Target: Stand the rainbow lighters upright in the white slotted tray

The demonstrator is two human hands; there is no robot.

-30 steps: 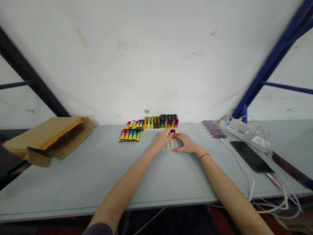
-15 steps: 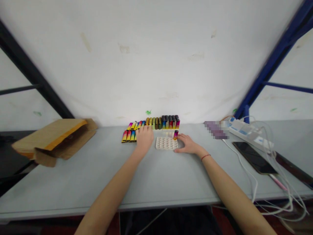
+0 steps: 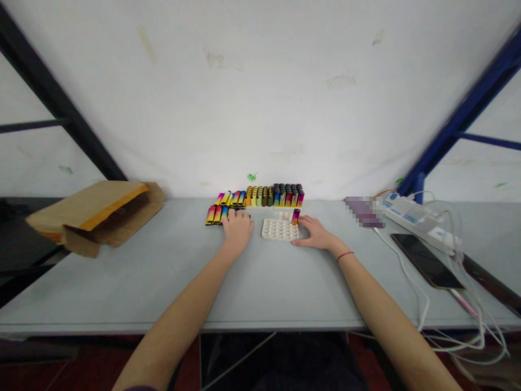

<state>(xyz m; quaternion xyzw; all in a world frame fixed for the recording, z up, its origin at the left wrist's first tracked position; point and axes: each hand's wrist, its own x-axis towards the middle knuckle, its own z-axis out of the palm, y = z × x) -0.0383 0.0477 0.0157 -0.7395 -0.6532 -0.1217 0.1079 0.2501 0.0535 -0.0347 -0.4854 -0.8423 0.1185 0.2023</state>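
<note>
A white tray with round holes point(image 3: 279, 230) lies on the grey table point(image 3: 260, 282). One coloured lighter point(image 3: 295, 216) stands in its far right corner. My right hand point(image 3: 313, 234) rests against the tray's right edge, fingers spread. My left hand point(image 3: 237, 228) lies over a flat group of rainbow lighters point(image 3: 216, 214) left of the tray, its fingers curled down onto them. Behind, a row of upright lighters point(image 3: 277, 195) lines the wall.
An open cardboard box point(image 3: 95, 215) lies on its side at the left. At the right are a power strip point(image 3: 419, 222), a dark phone point(image 3: 427, 260) and loose white cables point(image 3: 456, 326). A blue frame post point(image 3: 451, 125) rises at the right.
My left hand left the lighter standing in the tray and moved left onto the flat lighters. The right hand stayed beside the tray.
</note>
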